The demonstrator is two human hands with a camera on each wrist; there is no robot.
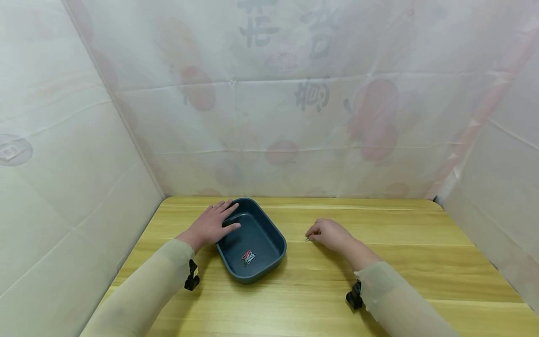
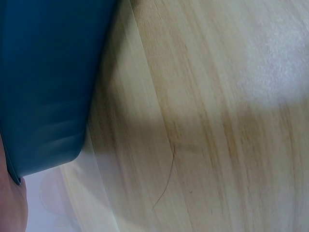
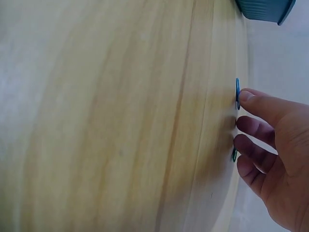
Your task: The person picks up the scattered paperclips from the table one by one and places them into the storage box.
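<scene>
Blue paper clip (image 3: pixel 237 94) lies on the wooden table (image 1: pixel 379 262), touching the right hand's (image 1: pixel 330 234) fingertip (image 3: pixel 246 95), fingers loosely curled, not gripping. Left of it, dark tray (image 1: pixel 269 234) holds paper clips (image 1: pixel 248 257). Left hand (image 1: pixel 210 224) rests flat on tray's far-left rim

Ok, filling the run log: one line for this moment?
left hand rests on tray rim | right hand touches clip on table | clips in tray
</scene>
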